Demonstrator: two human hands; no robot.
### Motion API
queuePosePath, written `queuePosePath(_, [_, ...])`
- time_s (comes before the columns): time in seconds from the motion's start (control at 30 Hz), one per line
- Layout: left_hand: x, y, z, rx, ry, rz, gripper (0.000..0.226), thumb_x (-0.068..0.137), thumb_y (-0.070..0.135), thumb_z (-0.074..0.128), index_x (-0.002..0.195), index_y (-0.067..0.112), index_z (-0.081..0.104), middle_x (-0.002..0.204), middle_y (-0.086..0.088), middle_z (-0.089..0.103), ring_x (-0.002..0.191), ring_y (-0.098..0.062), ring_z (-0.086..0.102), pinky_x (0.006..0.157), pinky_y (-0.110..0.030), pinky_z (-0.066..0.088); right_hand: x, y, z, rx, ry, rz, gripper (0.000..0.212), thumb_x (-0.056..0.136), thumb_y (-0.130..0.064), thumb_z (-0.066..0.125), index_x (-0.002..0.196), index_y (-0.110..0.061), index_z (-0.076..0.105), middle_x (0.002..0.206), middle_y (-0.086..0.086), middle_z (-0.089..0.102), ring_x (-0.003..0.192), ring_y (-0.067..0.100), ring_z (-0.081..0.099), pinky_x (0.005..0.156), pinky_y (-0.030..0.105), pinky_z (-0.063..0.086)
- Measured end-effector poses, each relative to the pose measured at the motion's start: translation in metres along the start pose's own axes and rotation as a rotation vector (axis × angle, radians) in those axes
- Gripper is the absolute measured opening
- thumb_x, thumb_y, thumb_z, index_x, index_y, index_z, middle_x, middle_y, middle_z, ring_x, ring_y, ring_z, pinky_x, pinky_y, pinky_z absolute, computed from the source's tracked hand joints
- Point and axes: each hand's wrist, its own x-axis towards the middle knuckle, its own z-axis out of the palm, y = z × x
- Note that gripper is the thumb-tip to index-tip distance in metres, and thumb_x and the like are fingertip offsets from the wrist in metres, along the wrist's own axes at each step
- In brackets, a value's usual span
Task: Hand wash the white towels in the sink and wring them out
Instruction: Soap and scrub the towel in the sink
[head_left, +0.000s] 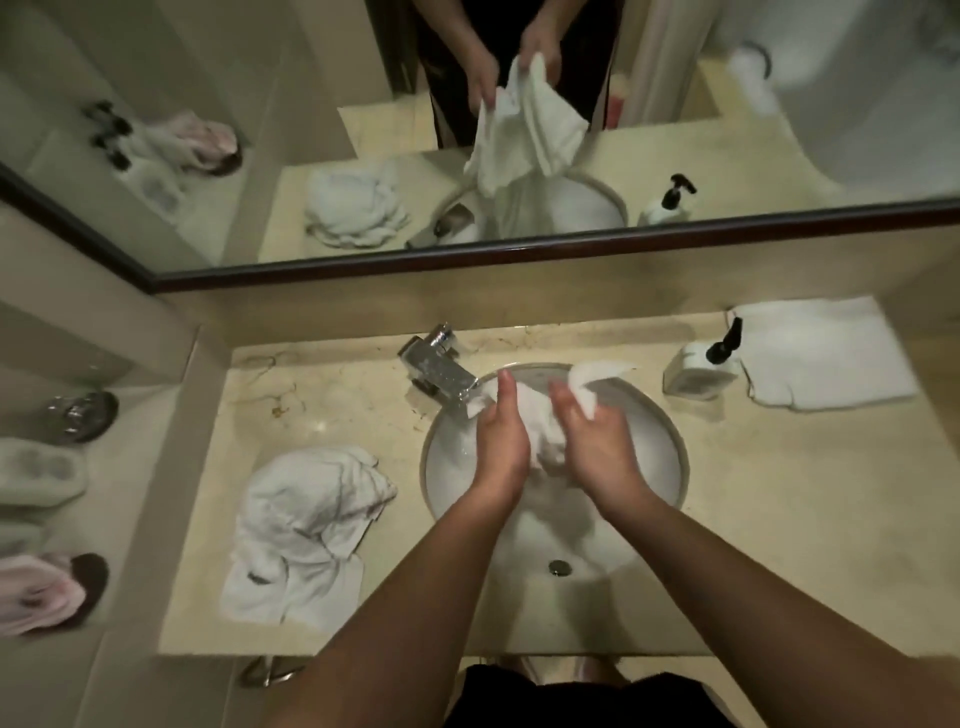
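Both hands (501, 441) (597, 441) grip one towel (540, 431) over the sink (670, 467); a heap (306, 525) at the counter's left edge looks unwashed or unwrung.

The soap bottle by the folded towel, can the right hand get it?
Probably yes: nothing stands between the right hand and the soap bottle, but it grips the towel and must let go first.

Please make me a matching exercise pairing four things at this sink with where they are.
Things:
1. crumpled towels
2. folded towel
3. soap bottle
4. wet towel

Places:
A. between both hands, over the sink
B. counter, far right
C. counter, left of the sink
D. between the sink and the folded towel

Pairs: 1-C, 2-B, 3-D, 4-A
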Motion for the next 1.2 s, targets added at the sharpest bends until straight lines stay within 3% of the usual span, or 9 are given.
queuePosePath(0.1, [-0.017,0.008,0.019,-0.208,0.000,-0.093,0.045,0.102,0.049,0.046,0.082,0.016,0.069,0.075,0.000,0.070,0.076,-0.017,0.067,0.070,-0.028,0.051,0.002,-0.011,0.017,-0.172,0.045,-0.188,0.048,0.098,-0.050,0.053,0.078,-0.011,0.070,0.068,0.003,0.070,0.066,0.019,0.069,0.061,0.033,0.051])
queuePosePath(0.2, [-0.028,0.004,0.027,-0.259,0.019,-0.192,0.037,0.102,0.038,0.049,0.092,0.009,0.069,0.080,-0.008,0.071,0.065,-0.018,0.069,0.055,-0.023,0.051,0.026,-0.013,0.016,-0.216,0.180,-0.105,0.061,0.097,-0.057,0.050,0.067,-0.006,0.061,0.066,0.012,0.066,0.067,0.034,0.066,0.060,0.039,0.048])
queuePosePath(0.33, [-0.020,0.002,0.021,-0.232,0.126,-0.159,0.034,0.097,0.037,0.056,0.079,0.010,0.068,0.071,-0.005,0.069,0.069,-0.022,0.067,0.065,-0.030,0.051,0.021,-0.005,0.019,-0.206,0.122,-0.024,0.046,0.096,-0.045,0.058,0.067,-0.009,0.061,0.068,0.011,0.065,0.069,0.029,0.065,0.060,0.034,0.044])
queuePosePath(0.47, [-0.022,0.002,0.013,-0.379,0.084,-0.269,0.049,0.102,0.048,0.047,0.069,0.013,0.056,0.053,-0.003,0.058,0.051,-0.018,0.061,0.059,-0.029,0.047,-0.004,0.005,0.027,-0.209,-0.010,-0.016,0.036,0.093,-0.037,0.062,0.079,-0.005,0.071,0.076,0.011,0.072,0.073,0.027,0.068,0.066,0.034,0.049])
queuePosePath(0.63, [-0.030,-0.012,0.020,-0.303,0.002,-0.248,0.037,0.096,0.037,0.056,0.097,0.003,0.071,0.091,-0.015,0.073,0.080,-0.028,0.071,0.068,-0.030,0.053,0.028,0.007,0.011,-0.251,0.136,0.058,0.040,0.096,-0.038,0.059,0.079,-0.003,0.069,0.076,0.011,0.069,0.078,0.032,0.069,0.063,0.030,0.043])
queuePosePath(0.73, [-0.020,-0.007,0.012,-0.217,0.036,-0.185,0.032,0.096,0.031,0.054,0.075,0.012,0.069,0.069,-0.006,0.070,0.067,-0.024,0.066,0.064,-0.029,0.049,0.023,0.012,0.015,-0.168,0.033,0.045,0.039,0.094,-0.040,0.061,0.079,-0.005,0.071,0.076,0.010,0.073,0.076,0.028,0.072,0.068,0.036,0.055])
queuePosePath(0.83, [-0.011,0.002,0.007,-0.306,0.056,-0.212,0.054,0.100,0.040,0.049,0.056,0.015,0.066,0.055,-0.003,0.061,0.056,-0.020,0.063,0.052,-0.022,0.048,-0.001,0.015,0.024,-0.142,-0.121,-0.011,0.047,0.093,-0.052,0.060,0.075,-0.010,0.070,0.072,0.005,0.073,0.071,0.021,0.072,0.069,0.034,0.055])
queuePosePath(1.03, [-0.022,-0.006,0.023,-0.257,-0.015,-0.217,0.035,0.092,0.042,0.059,0.084,0.010,0.070,0.081,-0.016,0.068,0.071,-0.025,0.069,0.063,-0.027,0.053,0.024,-0.009,0.008,-0.287,0.188,0.000,0.071,0.100,-0.062,0.038,0.056,-0.008,0.051,0.058,0.007,0.056,0.062,0.029,0.057,0.056,0.035,0.035])
queuePosePath(1.2, [-0.014,0.001,0.019,-0.285,0.127,-0.226,0.037,0.096,0.042,0.058,0.074,0.012,0.065,0.063,-0.005,0.066,0.058,-0.021,0.065,0.063,-0.028,0.050,0.006,-0.001,0.013,-0.186,-0.070,-0.077,0.042,0.099,-0.040,0.056,0.070,-0.012,0.069,0.066,0.002,0.069,0.063,0.014,0.067,0.059,0.026,0.046])
